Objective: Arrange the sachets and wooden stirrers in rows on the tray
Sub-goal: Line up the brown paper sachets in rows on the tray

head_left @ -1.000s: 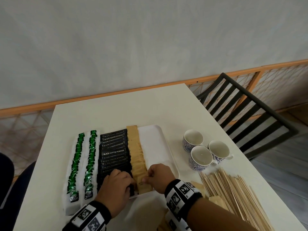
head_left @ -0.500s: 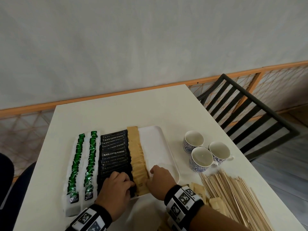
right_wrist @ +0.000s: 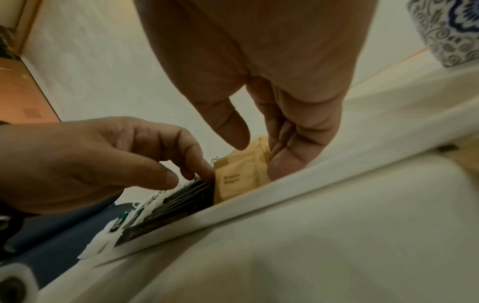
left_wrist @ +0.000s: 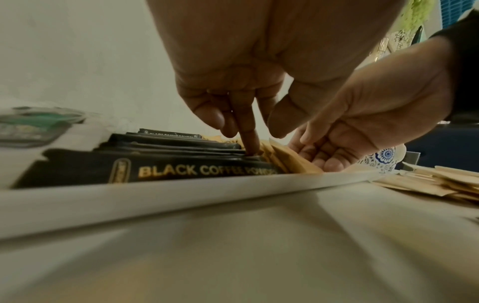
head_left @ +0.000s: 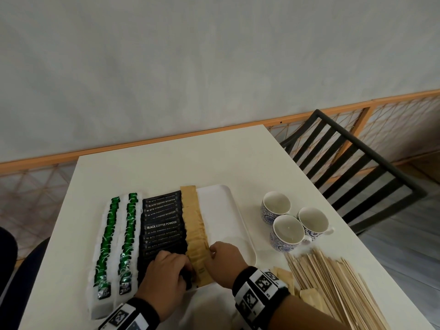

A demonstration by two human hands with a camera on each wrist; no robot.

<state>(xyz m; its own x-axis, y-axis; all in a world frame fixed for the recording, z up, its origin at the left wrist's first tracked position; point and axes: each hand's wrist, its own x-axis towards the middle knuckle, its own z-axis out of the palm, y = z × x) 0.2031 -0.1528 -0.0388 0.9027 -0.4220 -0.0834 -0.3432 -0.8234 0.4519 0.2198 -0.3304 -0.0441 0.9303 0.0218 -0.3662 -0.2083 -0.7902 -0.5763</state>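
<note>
Squaring up the brown sugar sachets [head_left: 195,236] row on the white tray [head_left: 228,210].
Left hand [head_left: 166,270] presses one straight finger beside the black coffee sachets [head_left: 163,225]; right hand [head_left: 223,260], fingers relaxed, touches the brown row's right edge. Wooden stirrers [head_left: 333,282] lie on the worktop [head_left: 166,167].

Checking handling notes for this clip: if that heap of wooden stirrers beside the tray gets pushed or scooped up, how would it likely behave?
The wooden stirrers look thin and flat, so probably light and fairly stiff. They lie loose and fanned on the table, so a push would likely scatter them. Being flat, they should slide, not roll.
</note>
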